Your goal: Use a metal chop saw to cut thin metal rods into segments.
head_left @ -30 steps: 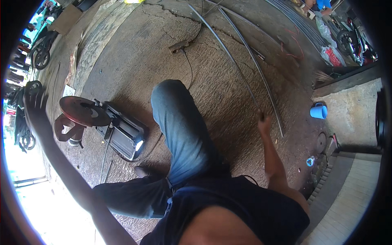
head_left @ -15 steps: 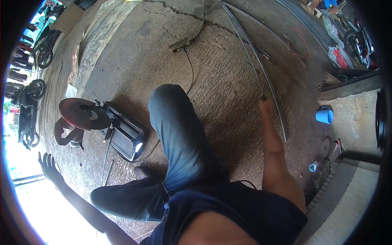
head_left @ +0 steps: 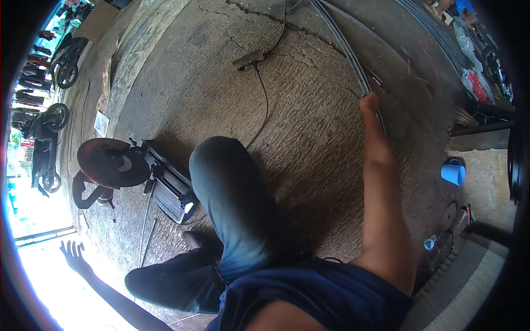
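Note:
My right hand [head_left: 371, 102] is stretched out far ahead, its fingers closed around long thin metal rods [head_left: 345, 47] lying along the floor. The rods run away from it toward the far edge, and a short stretch shows beside my wrist. My left hand [head_left: 76, 258] is held out at the far left against bright light, fingers spread, holding nothing. Ahead of that hand stands a cut-off saw [head_left: 171, 196] with a large round disc [head_left: 113, 163]. Two thin rods [head_left: 146, 237] lie on the floor by its base.
A power socket block [head_left: 248, 60] with a black cable [head_left: 266, 99] lies ahead of my bent knee. At the right are a blue mug [head_left: 452, 173] and a loose disc [head_left: 450, 216]. Motorcycles [head_left: 55, 118] stand at the left. More long bars [head_left: 433, 33] and a person [head_left: 464, 8] are far right.
My right hand has moved farther forward, and the rods that were spread apart now lie close together in its grip. My left hand is slightly lower in view, still spread.

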Demonstrator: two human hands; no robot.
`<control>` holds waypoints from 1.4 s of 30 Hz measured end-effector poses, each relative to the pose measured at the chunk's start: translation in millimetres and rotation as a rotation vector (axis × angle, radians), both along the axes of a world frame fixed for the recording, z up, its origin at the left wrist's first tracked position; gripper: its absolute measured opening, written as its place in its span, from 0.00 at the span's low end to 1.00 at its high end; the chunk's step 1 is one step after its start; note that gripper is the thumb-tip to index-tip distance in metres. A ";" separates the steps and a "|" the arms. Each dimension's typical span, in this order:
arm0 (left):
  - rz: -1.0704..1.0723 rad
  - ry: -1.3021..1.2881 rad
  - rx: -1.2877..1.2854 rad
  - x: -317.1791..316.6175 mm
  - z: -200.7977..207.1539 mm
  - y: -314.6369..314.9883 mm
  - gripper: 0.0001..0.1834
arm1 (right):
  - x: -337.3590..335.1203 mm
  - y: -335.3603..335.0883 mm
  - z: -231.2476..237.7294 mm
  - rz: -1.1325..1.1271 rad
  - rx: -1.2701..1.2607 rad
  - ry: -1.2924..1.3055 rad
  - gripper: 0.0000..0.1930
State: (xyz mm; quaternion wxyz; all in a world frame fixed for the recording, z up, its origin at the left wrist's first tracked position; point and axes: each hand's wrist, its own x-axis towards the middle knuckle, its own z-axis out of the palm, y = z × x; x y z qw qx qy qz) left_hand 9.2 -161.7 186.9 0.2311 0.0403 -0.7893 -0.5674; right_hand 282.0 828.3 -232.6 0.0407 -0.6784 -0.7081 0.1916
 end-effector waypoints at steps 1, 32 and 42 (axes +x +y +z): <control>0.004 -0.002 -0.006 3.2 -0.1 -6.8 0.24 | -3.8 -2.4 2.2 0.004 -0.006 -0.002 0.14; -0.339 0.022 -0.273 -35.4 -55.9 25.3 0.30 | 208.8 -138.0 -16.9 -0.192 -0.194 0.068 0.18; -0.283 0.041 -0.338 -42.9 -75.8 -6.0 0.26 | 214.9 -109.2 -64.4 -0.058 -0.074 -0.094 0.34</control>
